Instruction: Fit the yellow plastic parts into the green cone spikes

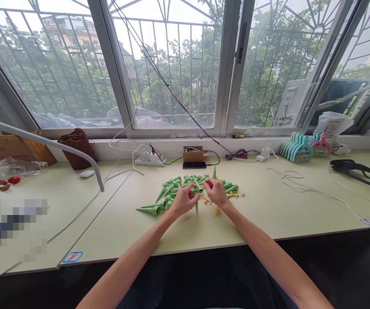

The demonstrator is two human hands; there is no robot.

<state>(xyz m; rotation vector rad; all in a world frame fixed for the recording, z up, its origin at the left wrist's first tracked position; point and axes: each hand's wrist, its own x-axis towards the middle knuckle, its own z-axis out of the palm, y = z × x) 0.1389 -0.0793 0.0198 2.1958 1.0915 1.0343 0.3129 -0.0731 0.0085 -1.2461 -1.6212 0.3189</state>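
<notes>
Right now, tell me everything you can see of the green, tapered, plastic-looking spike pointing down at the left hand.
The green, tapered, plastic-looking spike is slim and pale green, narrowing to a point. It stands roughly vertical, tip down, in front of a pile of similar green pieces. The bare left hand grips its wider upper part, hiding some of it. The bare right hand is close beside; contact there can't be made out, nor whether the tip meets the pale tabletop.
</notes>
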